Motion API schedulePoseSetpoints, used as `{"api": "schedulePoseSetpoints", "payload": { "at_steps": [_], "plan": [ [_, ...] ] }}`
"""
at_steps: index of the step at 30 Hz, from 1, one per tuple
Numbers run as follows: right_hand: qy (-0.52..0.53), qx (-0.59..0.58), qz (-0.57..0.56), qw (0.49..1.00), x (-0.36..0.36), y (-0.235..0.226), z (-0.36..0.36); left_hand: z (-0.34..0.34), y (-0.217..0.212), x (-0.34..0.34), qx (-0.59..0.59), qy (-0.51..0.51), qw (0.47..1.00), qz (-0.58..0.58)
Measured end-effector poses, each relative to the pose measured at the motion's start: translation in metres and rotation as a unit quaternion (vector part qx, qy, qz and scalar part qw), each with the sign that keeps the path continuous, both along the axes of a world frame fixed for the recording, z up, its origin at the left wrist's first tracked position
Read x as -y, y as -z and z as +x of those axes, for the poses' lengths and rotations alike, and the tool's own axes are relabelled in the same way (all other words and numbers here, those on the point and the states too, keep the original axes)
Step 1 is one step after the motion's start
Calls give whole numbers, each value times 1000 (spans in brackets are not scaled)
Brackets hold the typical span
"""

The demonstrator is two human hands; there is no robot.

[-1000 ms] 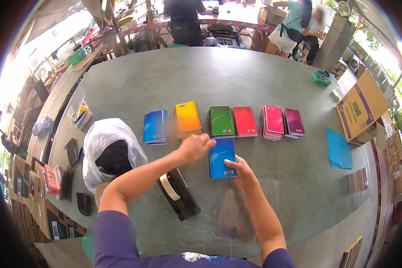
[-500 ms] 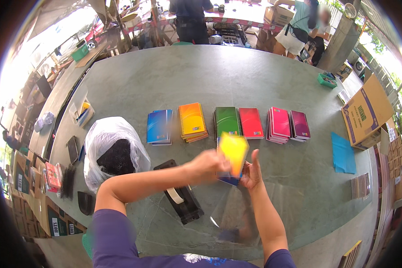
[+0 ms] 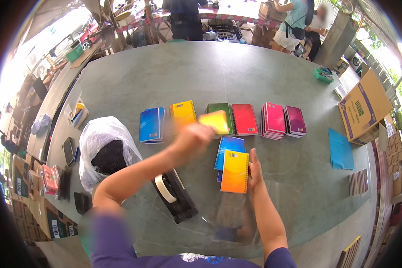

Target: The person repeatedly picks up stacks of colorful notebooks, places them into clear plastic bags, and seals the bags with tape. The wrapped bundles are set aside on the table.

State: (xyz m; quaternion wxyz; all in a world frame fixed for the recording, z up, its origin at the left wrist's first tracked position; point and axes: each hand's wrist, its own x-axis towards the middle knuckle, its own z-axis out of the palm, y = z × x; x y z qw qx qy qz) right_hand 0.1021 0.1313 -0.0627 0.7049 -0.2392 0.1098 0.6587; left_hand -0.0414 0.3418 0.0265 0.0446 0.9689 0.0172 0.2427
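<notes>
My left hand [image 3: 194, 139], blurred by motion, is closed on a yellow notebook [image 3: 214, 122], held up in front of the green notebook stack [image 3: 226, 111]. Below it, another yellow spiral notebook [image 3: 235, 172] lies overlapping blue notebooks [image 3: 230, 147] on the table. My right hand [image 3: 254, 173] is open at that notebook's right edge, thumb pointing up; its other fingers are partly hidden. A row of spiral notebook stacks runs across the table: blue [image 3: 152, 125], yellow [image 3: 184, 110], green, red [image 3: 244, 119], pink [image 3: 273, 119] and purple [image 3: 295, 120].
On the grey table [image 3: 178, 67], a black tape dispenser [image 3: 177, 201] lies left of the notebooks, beside a white plastic bag [image 3: 96, 140] with something black inside. Clear plastic [image 3: 272, 205] lies near me. At right are a cardboard box [image 3: 364, 107] and a blue sheet [image 3: 341, 149].
My left hand has moved up and left, away from the blue notebooks, with a yellow notebook in it. One yellow notebook now lies on the blue ones. The view has shifted slightly.
</notes>
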Motion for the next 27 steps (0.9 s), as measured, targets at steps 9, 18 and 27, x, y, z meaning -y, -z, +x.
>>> {"api": "schedulePoseSetpoints", "payload": {
  "at_steps": [9,18,27],
  "plan": [
    [-44,258,7,965,45,13,27,79,60,-9,-16,-50,989,136],
    [41,13,136,990,91,16,47,95,-27,51,-122,255,853,-438],
    [52,150,22,987,151,26,62,147,87,43,-108,-114,987,34]
  ]
}}
